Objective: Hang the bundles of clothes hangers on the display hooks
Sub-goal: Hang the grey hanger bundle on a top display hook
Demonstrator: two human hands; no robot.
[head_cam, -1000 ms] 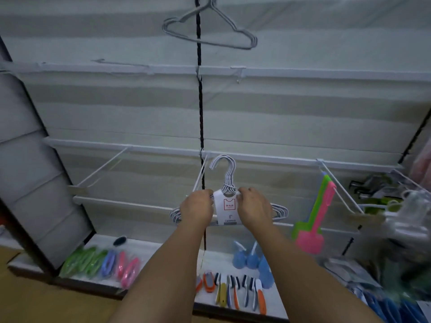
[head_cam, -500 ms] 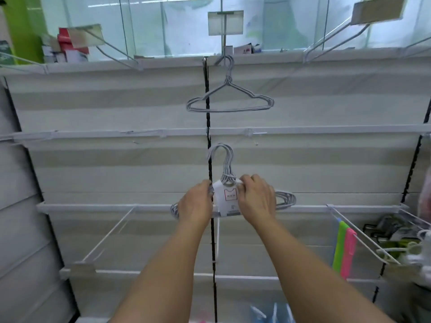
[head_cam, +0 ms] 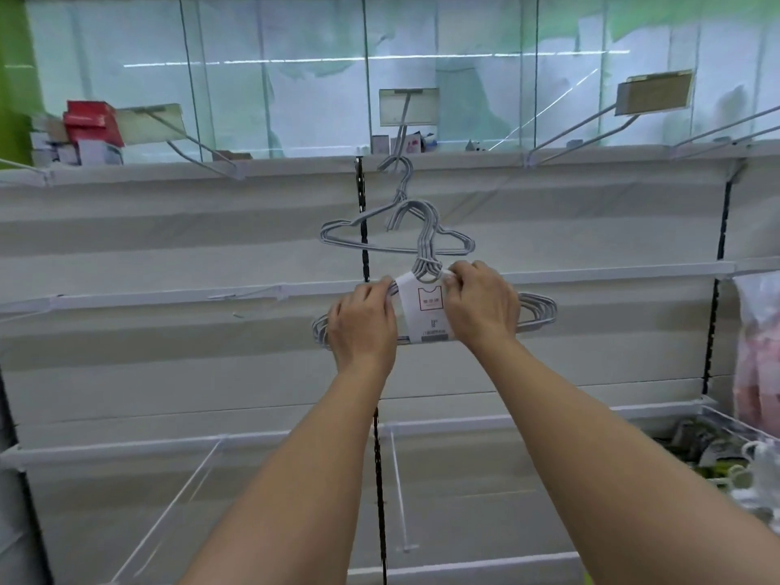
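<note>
I hold a bundle of grey wire hangers (head_cam: 538, 310) with a white paper label in front of the shelving. My left hand (head_cam: 363, 323) grips its left shoulder, and my right hand (head_cam: 481, 306) pinches it by the neck and right shoulder. The bundle's hooks overlap the lower part of another grey hanger bundle (head_cam: 350, 236), which hangs from the centre display hook (head_cam: 394, 160) under a price tag. The held hooks sit well below that display hook.
More display hooks jut from the top rail: one at left (head_cam: 198, 152), one at right (head_cam: 591, 128). A black slotted upright (head_cam: 363, 247) runs down the middle. White wire dividers stand on lower shelves. Bagged goods (head_cam: 759, 344) hang at far right.
Both hands have lifted the bundle upward, and my view has tilted up; the hanging bundle and top hooks now sit nearer the held hooks.
</note>
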